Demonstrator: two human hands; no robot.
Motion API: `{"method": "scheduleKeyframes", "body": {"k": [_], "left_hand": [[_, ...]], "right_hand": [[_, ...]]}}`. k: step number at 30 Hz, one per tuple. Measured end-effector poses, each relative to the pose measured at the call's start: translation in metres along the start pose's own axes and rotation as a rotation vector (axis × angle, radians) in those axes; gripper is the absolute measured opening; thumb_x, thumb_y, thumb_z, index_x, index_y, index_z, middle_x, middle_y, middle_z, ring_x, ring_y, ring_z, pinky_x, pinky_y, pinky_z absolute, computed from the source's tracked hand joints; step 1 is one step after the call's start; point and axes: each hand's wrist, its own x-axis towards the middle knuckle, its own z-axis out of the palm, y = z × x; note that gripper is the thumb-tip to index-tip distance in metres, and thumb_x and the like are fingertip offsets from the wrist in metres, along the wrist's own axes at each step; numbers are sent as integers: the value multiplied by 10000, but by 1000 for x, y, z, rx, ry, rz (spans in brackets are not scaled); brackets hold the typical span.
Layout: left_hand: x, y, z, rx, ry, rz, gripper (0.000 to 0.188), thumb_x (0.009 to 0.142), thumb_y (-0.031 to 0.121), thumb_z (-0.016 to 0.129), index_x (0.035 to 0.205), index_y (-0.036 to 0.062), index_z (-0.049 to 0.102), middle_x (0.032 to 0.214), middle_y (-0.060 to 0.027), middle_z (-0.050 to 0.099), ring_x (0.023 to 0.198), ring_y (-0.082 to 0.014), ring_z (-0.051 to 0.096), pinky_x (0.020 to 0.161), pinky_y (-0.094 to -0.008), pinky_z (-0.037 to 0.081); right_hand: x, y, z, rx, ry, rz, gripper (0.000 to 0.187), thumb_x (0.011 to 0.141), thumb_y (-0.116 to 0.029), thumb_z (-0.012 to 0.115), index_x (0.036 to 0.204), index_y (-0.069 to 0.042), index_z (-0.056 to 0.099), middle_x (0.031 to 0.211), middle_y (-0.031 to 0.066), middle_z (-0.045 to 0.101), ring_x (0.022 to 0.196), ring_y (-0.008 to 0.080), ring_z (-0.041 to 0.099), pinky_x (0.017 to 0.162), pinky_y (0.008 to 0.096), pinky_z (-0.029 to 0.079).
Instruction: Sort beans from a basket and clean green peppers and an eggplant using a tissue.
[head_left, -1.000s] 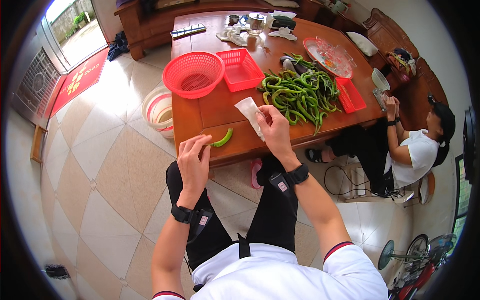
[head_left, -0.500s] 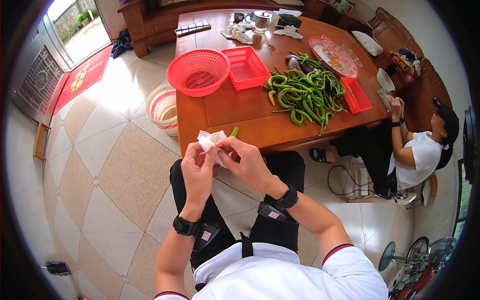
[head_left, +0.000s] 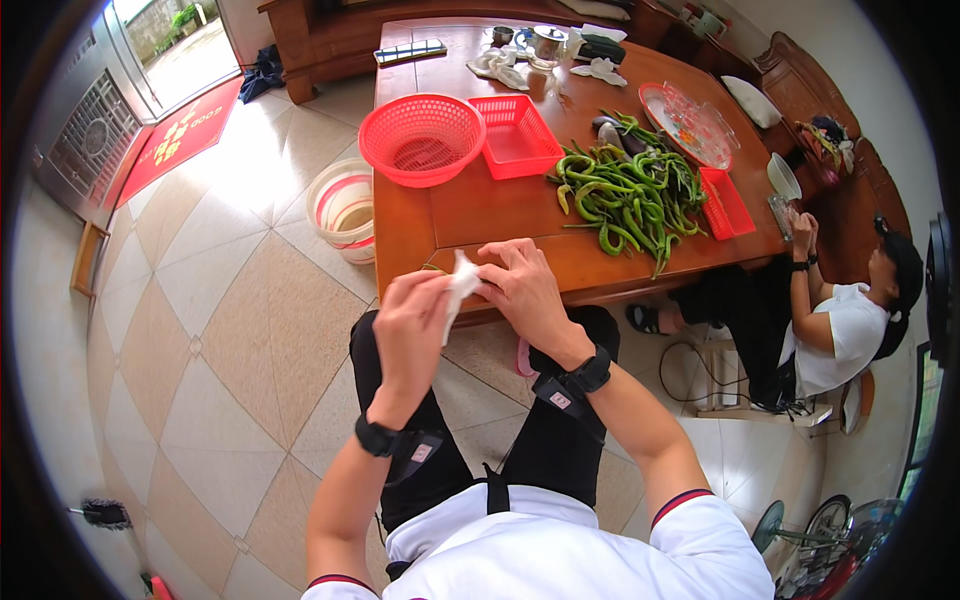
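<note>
A crumpled white tissue (head_left: 462, 286) is stretched between my two hands, just past my knees at the table's near edge. My left hand (head_left: 408, 325) pinches its left side, with the fingers closed. On the other side the thumb and forefinger of my right hand (head_left: 525, 298) grip it, while the other fingers are bent more loosely. Behind my left fingertips a small bit of green pepper (head_left: 433, 267) shows at the table edge, the rest hidden. A big pile of long green peppers (head_left: 632, 195) lies farther right, with dark eggplants (head_left: 632, 140) behind it.
On the wooden table (head_left: 480, 222) stand a round red basket (head_left: 422, 135), a rectangular red basket (head_left: 515, 135), a smaller red basket (head_left: 728, 205) and a plate with clear plastic (head_left: 690, 125). A bucket (head_left: 342, 208) stands left on the floor. Another person (head_left: 840, 320) sits at the right.
Both hands have shifted slightly, the right one up and rightward with its fingers more spread. The tissue now hangs longer between them. Less of the green pepper shows. The whole view has moved a little.
</note>
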Motion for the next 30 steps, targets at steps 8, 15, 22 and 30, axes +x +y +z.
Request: {"method": "scheduleKeyframes", "body": {"k": [8, 15, 22, 30], "left_hand": [[12, -24, 16, 377, -50, 139, 64, 888, 64, 679, 944, 42, 658, 917, -128, 643, 905, -334, 652, 775, -422, 523], [19, -13, -1, 212, -5, 51, 99, 890, 45, 686, 987, 45, 702, 939, -138, 675, 864, -351, 673, 746, -426, 536], [12, -22, 17, 321, -60, 117, 96, 885, 109, 699, 966, 78, 740, 921, -81, 662, 886, -293, 633, 802, -402, 495], [7, -42, -7, 253, 58, -34, 117, 906, 125, 709, 985, 58, 763, 916, -85, 682, 906, -284, 628, 833, -403, 503]], "right_hand": [[-10, -7, -4, 119, -10, 85, 190, 830, -170, 764, 997, -82, 738, 1158, 58, 641, 1135, 281, 541, 930, 410, 451], [-13, -4, -4, 64, 18, 82, 174, 842, -185, 759, 986, -88, 746, 1123, 49, 643, 1100, 273, 551, 908, 399, 451], [-9, -6, -5, 8, 7, 44, 177, 830, -181, 769, 984, -98, 741, 1060, 37, 640, 1035, 260, 562, 881, 390, 452], [-6, -11, -7, 27, -2, 82, 195, 822, -186, 778, 981, -86, 727, 1002, 33, 645, 1007, 255, 566, 867, 388, 449]]}}
